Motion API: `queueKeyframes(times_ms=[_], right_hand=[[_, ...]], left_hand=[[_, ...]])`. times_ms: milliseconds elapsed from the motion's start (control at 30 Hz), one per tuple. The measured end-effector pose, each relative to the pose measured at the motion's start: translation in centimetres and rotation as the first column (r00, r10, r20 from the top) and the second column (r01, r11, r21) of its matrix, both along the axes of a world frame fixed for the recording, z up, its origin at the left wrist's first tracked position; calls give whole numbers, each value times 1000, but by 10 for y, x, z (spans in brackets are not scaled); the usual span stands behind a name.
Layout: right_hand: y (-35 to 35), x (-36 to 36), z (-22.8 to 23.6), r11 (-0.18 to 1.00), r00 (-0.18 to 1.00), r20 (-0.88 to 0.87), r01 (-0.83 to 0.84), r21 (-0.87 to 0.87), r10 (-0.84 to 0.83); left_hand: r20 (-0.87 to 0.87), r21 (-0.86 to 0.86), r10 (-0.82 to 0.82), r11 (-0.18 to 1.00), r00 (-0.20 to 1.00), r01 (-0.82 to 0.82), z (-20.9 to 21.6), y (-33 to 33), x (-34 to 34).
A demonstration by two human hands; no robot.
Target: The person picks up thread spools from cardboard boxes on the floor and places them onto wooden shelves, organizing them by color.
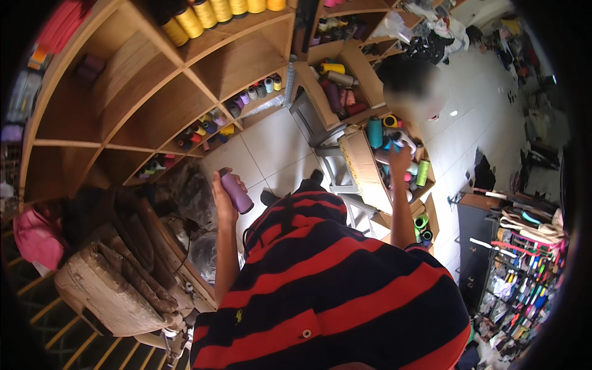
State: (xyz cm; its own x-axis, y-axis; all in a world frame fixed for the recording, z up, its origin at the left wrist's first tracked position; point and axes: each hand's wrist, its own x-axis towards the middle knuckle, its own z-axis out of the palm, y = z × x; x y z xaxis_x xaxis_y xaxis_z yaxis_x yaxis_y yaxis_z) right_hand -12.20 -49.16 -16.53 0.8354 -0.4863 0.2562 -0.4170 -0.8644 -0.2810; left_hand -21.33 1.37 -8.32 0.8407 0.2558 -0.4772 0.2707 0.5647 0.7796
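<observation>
My left hand [223,196] is closed around a purple spool of thread [237,192], held tilted above the floor. On the right, my right arm stretches forward, and my right hand [399,158] is inside an open cardboard box [364,165] of mixed thread spools. Its fingers are among white and blue spools, but their grip is too small to make out. A teal spool [375,132] stands at the box's far left corner. Along its right side is a lime green spool [422,173], and a yellow spool [390,121] lies at the back.
Wooden shelves [203,68] with yellow spools [213,12] and smaller coloured ones curve along the left. Another spool-filled carton [365,58] is farther back, beside a person's blurred head [410,86]. A grey stool [336,166] is by the boxes. A cluttered rack [524,259] stands right.
</observation>
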Motion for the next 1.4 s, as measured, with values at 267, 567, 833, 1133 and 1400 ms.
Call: queueKeyframes(times_ms=[267, 567, 833, 1133, 1400], right_hand=[[361, 14, 97, -75, 217, 271, -635, 769, 938], [524, 26, 158, -358, -142, 333, -508, 784, 932], [654, 161, 187, -358, 114, 533, -622, 696, 838], [796, 299, 172, -37, 185, 608, -942, 333, 772], [852, 375, 158, 125, 290, 560, -941, 314, 776]], left_hand=[[134, 16, 281, 958, 950, -286, 29, 57, -9], [340, 353, 331, 823, 880, -446, 70, 136, 19], [349, 356, 466, 736, 813, -575, 73, 199, 66], [260, 276, 425, 828, 867, -488, 23, 198, 65], [152, 178, 488, 842, 860, -509, -13, 182, 19]])
